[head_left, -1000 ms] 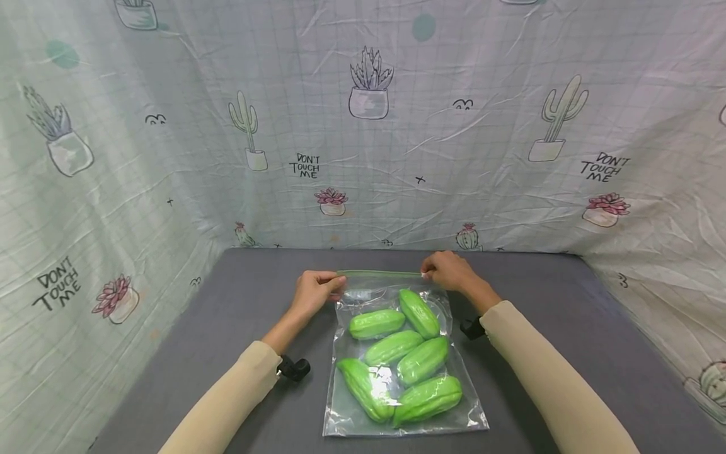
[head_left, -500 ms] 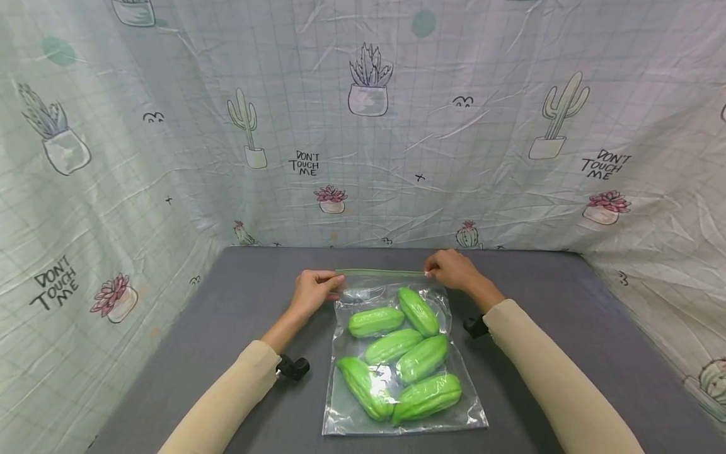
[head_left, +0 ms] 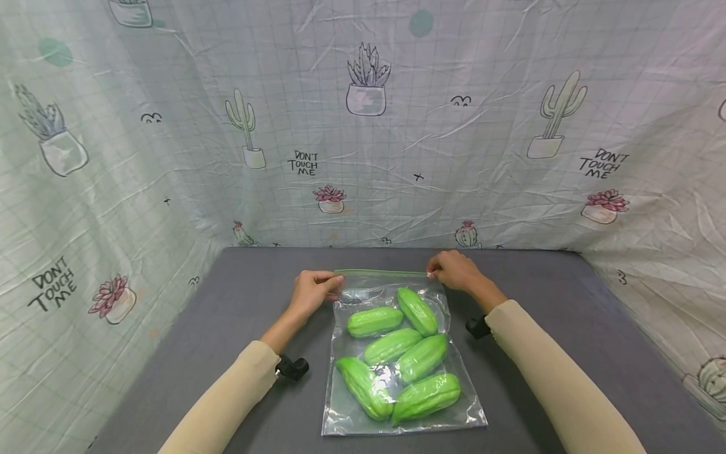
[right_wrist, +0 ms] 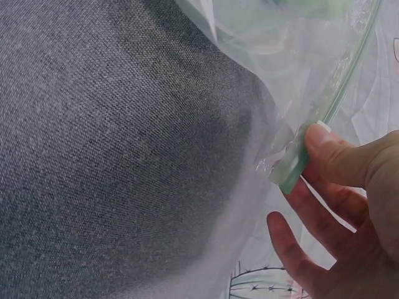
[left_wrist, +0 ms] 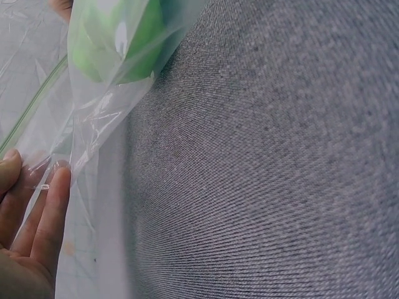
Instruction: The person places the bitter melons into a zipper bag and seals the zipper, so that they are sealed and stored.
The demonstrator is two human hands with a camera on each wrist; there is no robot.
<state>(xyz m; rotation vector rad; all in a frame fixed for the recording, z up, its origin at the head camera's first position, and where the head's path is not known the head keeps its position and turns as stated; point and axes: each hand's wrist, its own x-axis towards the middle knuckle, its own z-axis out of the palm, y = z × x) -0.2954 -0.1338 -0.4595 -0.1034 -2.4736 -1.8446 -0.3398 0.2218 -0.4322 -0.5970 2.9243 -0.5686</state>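
A clear zip bag (head_left: 345, 421) lies flat on the grey surface in the head view, with several green ridged gourds (head_left: 374, 321) inside. Along its far edge runs a green zip strip (head_left: 386, 273). My left hand (head_left: 309, 292) pinches the strip's left end between thumb and fingers; the left wrist view shows those fingertips through the clear plastic. At the opposite top corner, my right hand (head_left: 455, 270) holds the strip's right end. The right wrist view has the thumb (right_wrist: 330, 149) pressed on the green end, the other fingers behind and below it.
The dark grey tabletop (head_left: 227, 315) extends on both sides of the bag. A pale curtain (head_left: 420, 139) printed with cacti hangs behind and at both sides. Small black devices sit at the left wrist (head_left: 293, 367) and right wrist (head_left: 478, 326).
My right hand has slid slightly to the right along the zip strip to its end. The left hand keeps its grip at the left corner, and the gourds lie as before.
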